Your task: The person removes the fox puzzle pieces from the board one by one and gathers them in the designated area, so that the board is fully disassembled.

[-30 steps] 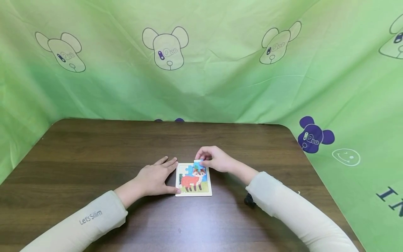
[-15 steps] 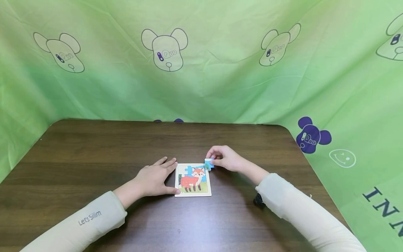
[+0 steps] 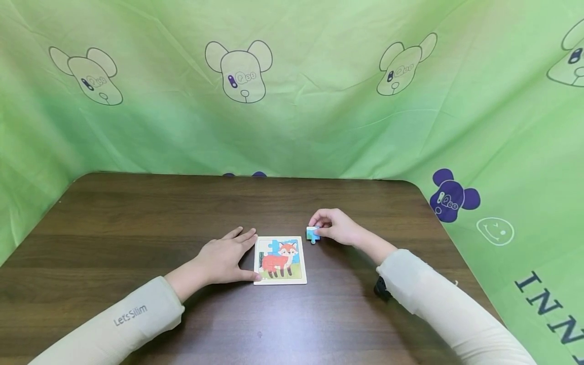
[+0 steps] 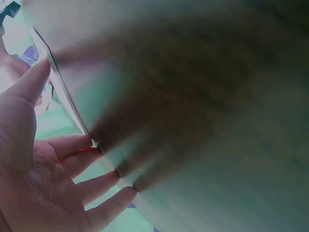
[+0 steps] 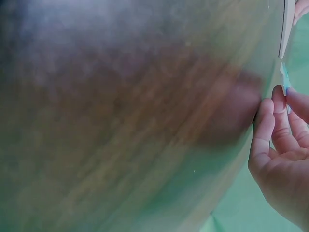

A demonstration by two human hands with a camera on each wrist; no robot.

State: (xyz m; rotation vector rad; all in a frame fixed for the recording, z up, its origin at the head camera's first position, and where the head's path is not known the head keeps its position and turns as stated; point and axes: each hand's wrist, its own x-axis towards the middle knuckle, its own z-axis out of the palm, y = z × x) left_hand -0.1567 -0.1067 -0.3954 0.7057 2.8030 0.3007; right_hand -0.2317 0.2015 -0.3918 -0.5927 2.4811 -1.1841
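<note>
A square fox jigsaw puzzle (image 3: 282,261) in a pale frame lies flat on the table, with a white gap at its upper left. My left hand (image 3: 222,260) rests on the tabletop at the frame's left side, fingers spread and straight. Its thumb touches the lower left corner of the frame; the left wrist view shows the thumb (image 4: 36,79) against the board's edge. Just right of the puzzle, my right hand (image 3: 339,228) pinches a blue puzzle piece (image 3: 312,233) between thumb and fingers. In the right wrist view that piece (image 5: 284,79) appears nearly edge-on.
The dark wooden table (image 3: 159,213) extends widely on all sides of the puzzle. A green printed cloth (image 3: 301,126) hangs behind the table and along its right side.
My right hand has carried the blue piece rightward, from over the puzzle's upper right part to beside the frame. The left hand has stayed in place.
</note>
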